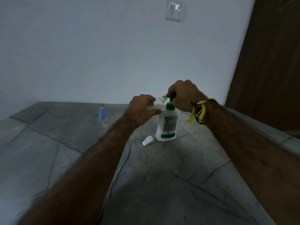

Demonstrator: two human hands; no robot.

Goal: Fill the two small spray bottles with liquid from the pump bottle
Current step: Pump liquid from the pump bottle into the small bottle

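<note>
A white pump bottle (167, 125) with a green pump head stands upright on the grey stone counter (162, 176). My right hand (183, 95) is curled over the pump head from above. My left hand (142, 108) grips a small clear bottle, mostly hidden in the fingers, just left of the pump spout. A small clear funnel (161, 99) sits under the spout, above my left hand. A white spray cap (147, 140) lies on its side by the pump bottle's base. A second small spray bottle (102, 117) with a blue cap stands at the left.
The counter meets a pale wall at the back, with a light switch (173, 10) high up. A dark wooden door (266, 70) stands at the right, beyond the counter's right edge.
</note>
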